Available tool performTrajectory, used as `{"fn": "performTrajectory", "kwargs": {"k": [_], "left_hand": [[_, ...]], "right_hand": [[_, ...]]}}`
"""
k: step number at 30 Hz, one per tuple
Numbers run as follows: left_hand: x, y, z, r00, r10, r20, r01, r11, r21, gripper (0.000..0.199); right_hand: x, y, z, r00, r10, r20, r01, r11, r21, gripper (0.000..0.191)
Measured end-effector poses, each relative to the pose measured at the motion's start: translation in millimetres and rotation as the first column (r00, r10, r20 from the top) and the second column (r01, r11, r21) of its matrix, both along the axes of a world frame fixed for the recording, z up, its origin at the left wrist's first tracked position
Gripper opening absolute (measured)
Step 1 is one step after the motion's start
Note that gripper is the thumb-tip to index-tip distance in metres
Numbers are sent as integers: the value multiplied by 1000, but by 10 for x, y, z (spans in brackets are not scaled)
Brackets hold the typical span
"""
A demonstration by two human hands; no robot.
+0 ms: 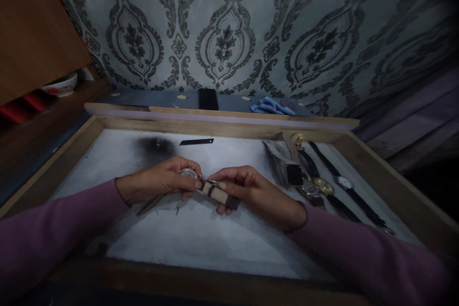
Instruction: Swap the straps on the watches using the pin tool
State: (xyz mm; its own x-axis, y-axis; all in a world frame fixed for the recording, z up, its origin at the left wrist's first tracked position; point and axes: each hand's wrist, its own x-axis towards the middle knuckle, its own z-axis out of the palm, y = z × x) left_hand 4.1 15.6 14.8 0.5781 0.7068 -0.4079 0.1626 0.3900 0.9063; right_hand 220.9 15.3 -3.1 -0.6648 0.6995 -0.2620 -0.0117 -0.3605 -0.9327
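Note:
In my left hand (163,179) is a wristwatch (188,173) with a round pale dial and a gold-toned rim; my thumb presses along its edge. My right hand (260,193) grips a brown watch strap (218,194), its pale lining turned up and a dark keeper loop across it. The strap meets the watch between my two hands, but fingers hide the join, so I cannot tell whether it is fastened. Another strap length (150,205) sticks out below my left wrist.
A wooden-rimmed tray (229,126) with a white base surrounds my hands. A dark blade (196,142) lies toward its back. On the right are a square-faced watch (294,174) and several other watches (345,182). Behind the rim sit a black phone-like slab (208,99) and a blue cloth (271,106).

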Motion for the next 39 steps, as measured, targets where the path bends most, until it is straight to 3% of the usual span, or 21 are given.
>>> {"fn": "performTrajectory", "kwargs": {"k": [14,26,39], "left_hand": [[29,-6,-3,1000,-12,-3,12,1000,6,19],[29,-11,-4,1000,-6,2,6,1000,3,19],[30,-3,-16,1000,10,14,-10,1000,6,21]], "right_hand": [[-32,-20,-55,999,28,-20,-28,1000,14,11],[-87,-45,-21,998,-48,48,45,997,59,21],[-77,-39,-43,1000,13,-22,-13,1000,0,23]]}}
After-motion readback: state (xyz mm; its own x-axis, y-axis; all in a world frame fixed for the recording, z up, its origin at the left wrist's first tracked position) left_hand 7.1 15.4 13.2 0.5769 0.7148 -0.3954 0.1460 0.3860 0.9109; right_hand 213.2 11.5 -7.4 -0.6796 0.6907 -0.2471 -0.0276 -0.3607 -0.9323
